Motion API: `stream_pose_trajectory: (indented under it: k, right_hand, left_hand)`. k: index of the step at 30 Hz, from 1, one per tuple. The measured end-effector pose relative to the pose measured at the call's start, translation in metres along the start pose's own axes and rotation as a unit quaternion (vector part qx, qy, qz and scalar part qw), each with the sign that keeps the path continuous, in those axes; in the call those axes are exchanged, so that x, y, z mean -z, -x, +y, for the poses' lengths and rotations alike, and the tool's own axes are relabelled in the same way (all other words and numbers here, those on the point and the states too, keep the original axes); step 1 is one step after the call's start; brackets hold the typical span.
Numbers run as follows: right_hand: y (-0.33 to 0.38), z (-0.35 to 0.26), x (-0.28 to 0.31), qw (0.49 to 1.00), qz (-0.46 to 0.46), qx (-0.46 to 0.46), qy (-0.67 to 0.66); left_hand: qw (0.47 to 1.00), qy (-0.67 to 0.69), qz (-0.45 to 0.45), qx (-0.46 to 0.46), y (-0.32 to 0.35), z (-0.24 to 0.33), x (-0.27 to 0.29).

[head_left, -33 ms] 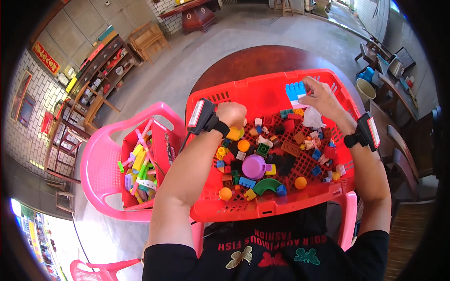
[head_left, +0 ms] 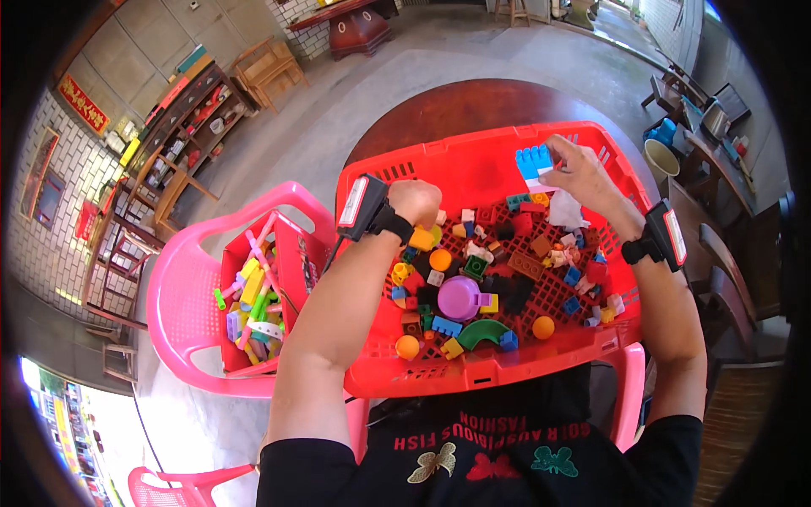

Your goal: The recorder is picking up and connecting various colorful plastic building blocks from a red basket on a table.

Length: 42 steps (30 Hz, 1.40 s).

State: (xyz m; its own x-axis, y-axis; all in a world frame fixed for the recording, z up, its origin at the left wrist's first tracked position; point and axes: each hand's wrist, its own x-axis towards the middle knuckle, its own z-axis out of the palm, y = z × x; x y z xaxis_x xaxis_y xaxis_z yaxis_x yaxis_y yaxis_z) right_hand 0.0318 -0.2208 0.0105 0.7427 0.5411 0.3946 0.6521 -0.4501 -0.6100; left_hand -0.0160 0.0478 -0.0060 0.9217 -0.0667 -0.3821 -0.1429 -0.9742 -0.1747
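Note:
A red plastic basket (head_left: 473, 169) rests on my lap, filled with several coloured building bricks, orange balls (head_left: 440, 259) and a purple round piece (head_left: 460, 297). My right hand (head_left: 583, 177) is raised over the basket's far right part and grips a light blue studded brick (head_left: 532, 160) joined to a white piece. My left hand (head_left: 416, 201) is curled into a fist over the bricks at the basket's left side; whether it holds a piece is hidden. Both wrists wear black bands with small devices.
A pink plastic chair (head_left: 182, 296) to my left holds a red box (head_left: 291, 253) of several coloured toy sticks and bricks. A round dark wooden table (head_left: 473, 101) stands behind the basket. Wooden shelves and chairs line the far left; furniture stands at the right.

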Motion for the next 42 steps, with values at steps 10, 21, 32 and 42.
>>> stream_pose_trajectory:
  k: [10,21,32,42]
  right_hand:
    - [0.004,-0.001,-0.01,0.994,-0.05,0.081,0.053]
    - [0.004,-0.002,-0.008,0.993,-0.066,0.079,0.054]
    - [0.004,-0.007,-0.001,0.994,-0.065,0.06,0.061]
    - [0.005,-0.002,-0.004,0.992,-0.072,0.072,0.076]
  left_hand:
    - [0.987,0.099,-0.125,0.012,-0.034,-0.008,-0.048]
    - [0.973,0.102,0.194,-0.073,-0.024,0.011,-0.04]
    - [0.984,0.098,-0.146,0.003,-0.012,0.0,-0.028]
    - [0.979,0.018,-0.202,0.012,-0.01,-0.014,-0.023]
